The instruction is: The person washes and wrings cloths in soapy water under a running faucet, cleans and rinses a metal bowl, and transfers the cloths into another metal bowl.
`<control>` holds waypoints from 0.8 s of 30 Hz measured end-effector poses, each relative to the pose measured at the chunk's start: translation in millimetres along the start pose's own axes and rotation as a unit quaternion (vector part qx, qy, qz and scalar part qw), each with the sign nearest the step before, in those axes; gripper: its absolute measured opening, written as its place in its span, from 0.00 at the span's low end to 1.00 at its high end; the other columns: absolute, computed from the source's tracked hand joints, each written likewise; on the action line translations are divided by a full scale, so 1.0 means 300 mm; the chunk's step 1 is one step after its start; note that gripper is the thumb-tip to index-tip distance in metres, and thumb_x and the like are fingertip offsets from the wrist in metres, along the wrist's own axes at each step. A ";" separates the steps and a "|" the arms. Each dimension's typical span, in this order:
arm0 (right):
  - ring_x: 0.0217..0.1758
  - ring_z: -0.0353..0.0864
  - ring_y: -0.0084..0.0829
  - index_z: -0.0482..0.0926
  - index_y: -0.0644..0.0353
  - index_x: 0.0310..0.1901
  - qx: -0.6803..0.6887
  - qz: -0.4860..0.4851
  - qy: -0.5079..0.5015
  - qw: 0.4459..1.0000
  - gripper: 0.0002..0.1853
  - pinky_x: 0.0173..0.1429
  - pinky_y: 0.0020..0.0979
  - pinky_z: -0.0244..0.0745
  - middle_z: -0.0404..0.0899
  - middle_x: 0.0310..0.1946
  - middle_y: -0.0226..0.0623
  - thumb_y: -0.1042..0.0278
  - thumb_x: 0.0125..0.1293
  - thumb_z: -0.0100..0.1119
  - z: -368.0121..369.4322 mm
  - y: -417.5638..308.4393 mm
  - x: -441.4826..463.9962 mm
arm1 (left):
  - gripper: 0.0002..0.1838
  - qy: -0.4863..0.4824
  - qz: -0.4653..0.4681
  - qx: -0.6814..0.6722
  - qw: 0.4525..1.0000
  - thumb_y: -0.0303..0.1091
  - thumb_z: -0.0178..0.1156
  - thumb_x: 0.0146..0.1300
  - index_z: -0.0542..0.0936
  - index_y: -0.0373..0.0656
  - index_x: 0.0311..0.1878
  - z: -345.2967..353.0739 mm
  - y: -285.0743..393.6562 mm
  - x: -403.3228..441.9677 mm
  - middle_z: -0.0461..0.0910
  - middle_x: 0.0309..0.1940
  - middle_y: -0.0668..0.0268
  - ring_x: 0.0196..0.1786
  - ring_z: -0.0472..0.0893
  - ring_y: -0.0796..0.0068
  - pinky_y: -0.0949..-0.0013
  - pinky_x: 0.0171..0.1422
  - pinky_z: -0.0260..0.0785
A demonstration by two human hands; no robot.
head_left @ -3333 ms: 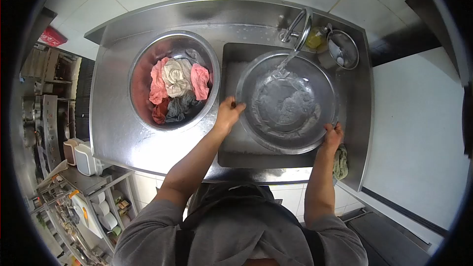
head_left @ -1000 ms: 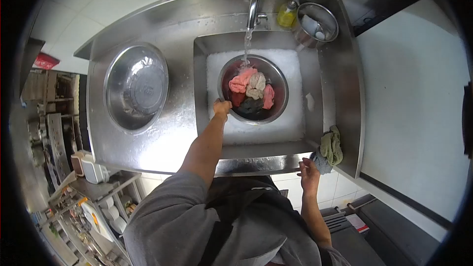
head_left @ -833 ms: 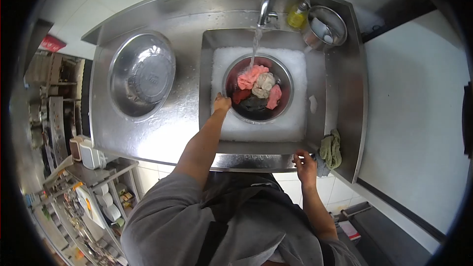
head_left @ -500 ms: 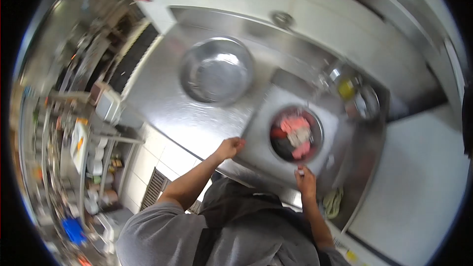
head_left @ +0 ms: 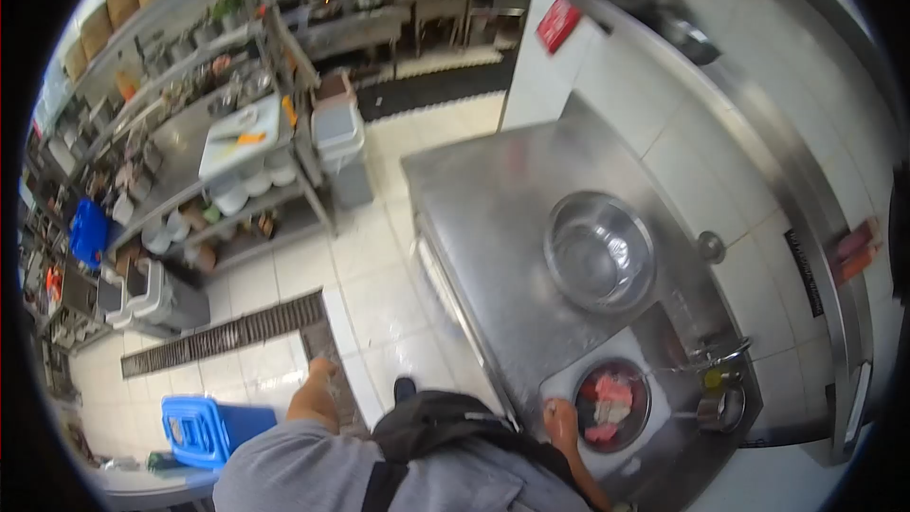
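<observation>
A metal bowl (head_left: pixel 648 402) with pink, cream and dark cloths (head_left: pixel 611 400) lies in the foamy sink (head_left: pixel 566 379) at the lower right. My right hand (head_left: pixel 559 417) is at the sink's near left edge, beside that bowl; its fingers are too blurred to read. Away from the counter, over the floor, hangs my left hand (head_left: pixel 325 372), smeared and small, with nothing visible near it. On the steel counter (head_left: pixel 474 228) stands a large metal basin (head_left: pixel 597 256). The faucet (head_left: pixel 730 356) is behind the sink.
A blue lidded bin (head_left: pixel 213 429) stands on the tiled floor at the lower left, with a drain grate (head_left: pixel 227 332) beyond it. Grey bins (head_left: pixel 341 156) and a steel rack (head_left: pixel 180 161) with a cutting board are farther back. A wall shelf (head_left: pixel 749 123) runs at the right.
The view has swung left, away from the sink. The cloth bowl is now in the sink and the large basin on the counter. My left hand has left the sink area and is over the floor.
</observation>
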State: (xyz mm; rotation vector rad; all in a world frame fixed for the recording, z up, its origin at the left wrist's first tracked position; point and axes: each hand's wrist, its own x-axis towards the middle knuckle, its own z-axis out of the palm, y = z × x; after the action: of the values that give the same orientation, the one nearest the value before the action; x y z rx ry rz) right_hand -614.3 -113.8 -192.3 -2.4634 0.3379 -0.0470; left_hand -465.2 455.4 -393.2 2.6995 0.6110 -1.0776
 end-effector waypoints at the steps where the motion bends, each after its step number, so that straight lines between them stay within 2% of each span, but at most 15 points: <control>1: 0.38 0.77 0.48 0.78 0.63 0.33 0.014 -0.026 0.006 1.000 0.06 0.43 0.40 0.71 0.78 0.33 0.48 0.73 0.57 0.52 0.028 -0.057 0.031 | 0.19 -0.061 -0.084 -0.061 0.993 0.38 0.54 0.54 0.81 0.37 0.44 0.009 -0.131 -0.067 0.77 0.51 0.52 0.57 0.75 0.61 0.64 0.60 0.67; 3: 0.37 0.77 0.48 0.77 0.64 0.31 0.032 -0.024 -0.033 0.999 0.05 0.43 0.40 0.71 0.78 0.31 0.47 0.74 0.57 0.51 0.097 -0.140 0.106 | 0.18 -0.086 -0.133 -0.070 0.985 0.37 0.55 0.53 0.81 0.36 0.43 0.061 -0.303 -0.147 0.77 0.50 0.51 0.55 0.76 0.62 0.65 0.57 0.69; 4: 0.37 0.77 0.48 0.77 0.64 0.30 0.044 -0.046 -0.022 0.998 0.05 0.42 0.40 0.71 0.78 0.30 0.47 0.74 0.57 0.51 0.137 -0.188 0.124 | 0.17 -0.085 -0.164 -0.103 0.977 0.37 0.55 0.51 0.81 0.34 0.40 0.091 -0.368 -0.181 0.80 0.44 0.51 0.47 0.81 0.62 0.65 0.55 0.71; 5: 0.36 0.77 0.48 0.77 0.63 0.29 0.059 -0.075 -0.005 0.995 0.05 0.41 0.39 0.71 0.77 0.29 0.46 0.74 0.56 0.51 0.177 -0.233 0.144 | 0.15 -0.160 -0.163 -0.062 0.972 0.35 0.54 0.51 0.81 0.33 0.36 0.187 -0.463 -0.114 0.82 0.35 0.52 0.37 0.84 0.63 0.65 0.50 0.73; 7: 0.35 0.77 0.47 0.77 0.63 0.29 0.079 -0.084 -0.035 0.993 0.05 0.41 0.39 0.71 0.77 0.29 0.46 0.74 0.56 0.51 0.270 -0.313 0.190 | 0.14 -0.139 -0.077 -0.048 0.986 0.33 0.52 0.51 0.81 0.32 0.31 0.189 -0.502 -0.209 0.83 0.30 0.54 0.31 0.84 0.64 0.64 0.46 0.75; 9: 0.35 0.77 0.47 0.77 0.63 0.29 0.092 -0.079 -0.072 0.990 0.05 0.41 0.39 0.71 0.77 0.28 0.45 0.74 0.56 0.51 0.354 -0.366 0.178 | 0.14 -0.142 -0.108 -0.103 0.979 0.33 0.51 0.51 0.82 0.33 0.31 0.189 -0.503 -0.253 0.83 0.30 0.54 0.31 0.84 0.64 0.64 0.45 0.75; 11: 0.28 0.79 0.39 0.77 0.64 0.30 0.083 -0.116 -0.108 0.984 0.06 0.35 0.36 0.72 0.78 0.25 0.45 0.73 0.57 0.50 0.423 -0.403 0.187 | 0.14 -0.149 -0.130 -0.155 0.968 0.32 0.50 0.51 0.82 0.34 0.31 0.192 -0.512 -0.243 0.83 0.30 0.55 0.31 0.84 0.64 0.64 0.44 0.75; 12: 0.32 0.80 0.42 0.78 0.63 0.32 0.067 -0.097 -0.147 0.982 0.07 0.38 0.37 0.73 0.79 0.29 0.48 0.71 0.58 0.51 0.422 -0.440 0.191 | 0.15 -0.152 -0.076 -0.142 0.975 0.32 0.50 0.50 0.82 0.35 0.33 0.198 -0.509 -0.200 0.83 0.30 0.55 0.31 0.84 0.64 0.64 0.43 0.75; 13: 0.32 0.80 0.42 0.78 0.63 0.32 0.064 -0.105 -0.145 0.982 0.07 0.38 0.37 0.73 0.79 0.29 0.48 0.71 0.58 0.51 0.436 -0.440 0.199 | 0.15 -0.155 -0.021 -0.127 0.980 0.32 0.50 0.50 0.83 0.36 0.35 0.206 -0.500 -0.155 0.83 0.31 0.55 0.31 0.84 0.64 0.63 0.42 0.76; 14: 0.35 0.80 0.45 0.78 0.63 0.33 0.021 -0.119 -0.155 0.980 0.07 0.40 0.39 0.72 0.79 0.30 0.49 0.70 0.58 0.52 0.460 -0.417 0.196 | 0.17 -0.117 -0.011 -0.136 0.984 0.32 0.50 0.48 0.83 0.40 0.39 0.211 -0.479 -0.102 0.83 0.32 0.55 0.31 0.84 0.63 0.63 0.40 0.77; 15: 0.37 0.80 0.47 0.79 0.63 0.34 -0.022 -0.133 -0.165 0.977 0.08 0.42 0.40 0.72 0.79 0.32 0.50 0.69 0.58 0.52 0.467 -0.411 0.191 | 0.17 -0.112 -0.010 -0.143 0.983 0.32 0.50 0.48 0.83 0.40 0.39 0.191 -0.454 -0.097 0.83 0.32 0.55 0.31 0.84 0.63 0.63 0.40 0.77; 17: 0.40 0.78 0.50 0.79 0.61 0.33 -0.070 -0.104 -0.199 0.972 0.09 0.45 0.43 0.72 0.79 0.33 0.50 0.66 0.56 0.55 0.474 -0.356 0.169 | 0.18 -0.049 -0.022 -0.314 0.948 0.31 0.50 0.47 0.83 0.43 0.41 0.111 -0.373 -0.100 0.82 0.34 0.56 0.31 0.84 0.62 0.63 0.38 0.77; 20: 0.40 0.78 0.51 0.80 0.60 0.31 -0.102 -0.014 -0.219 0.970 0.09 0.45 0.45 0.73 0.79 0.33 0.50 0.66 0.55 0.54 0.466 -0.281 0.095 | 0.19 -0.062 0.007 -0.279 0.958 0.31 0.50 0.46 0.83 0.45 0.42 -0.086 -0.264 -0.170 0.82 0.35 0.56 0.32 0.84 0.61 0.64 0.37 0.78; 23: 0.39 0.78 0.51 0.80 0.61 0.32 -0.091 -0.055 -0.193 0.975 0.09 0.45 0.45 0.73 0.79 0.32 0.50 0.66 0.55 0.53 0.511 -0.116 0.016 | 0.19 -0.049 0.034 -0.250 0.967 0.33 0.51 0.44 0.83 0.45 0.42 -0.072 -0.259 -0.109 0.82 0.35 0.54 0.31 0.84 0.60 0.65 0.39 0.77; 24: 0.39 0.78 0.51 0.80 0.61 0.32 -0.093 -0.020 -0.191 0.977 0.09 0.45 0.45 0.73 0.79 0.32 0.50 0.66 0.55 0.53 0.495 -0.108 -0.018 | 0.20 -0.095 0.069 -0.167 0.979 0.34 0.52 0.44 0.82 0.42 0.42 -0.092 -0.265 -0.091 0.81 0.39 0.52 0.37 0.83 0.58 0.65 0.45 0.76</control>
State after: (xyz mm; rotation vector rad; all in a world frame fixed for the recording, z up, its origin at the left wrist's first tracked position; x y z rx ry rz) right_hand -594.7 1.1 -290.1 -2.5917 0.1287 0.4557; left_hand -500.4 526.9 -355.0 2.2861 0.5115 -1.0718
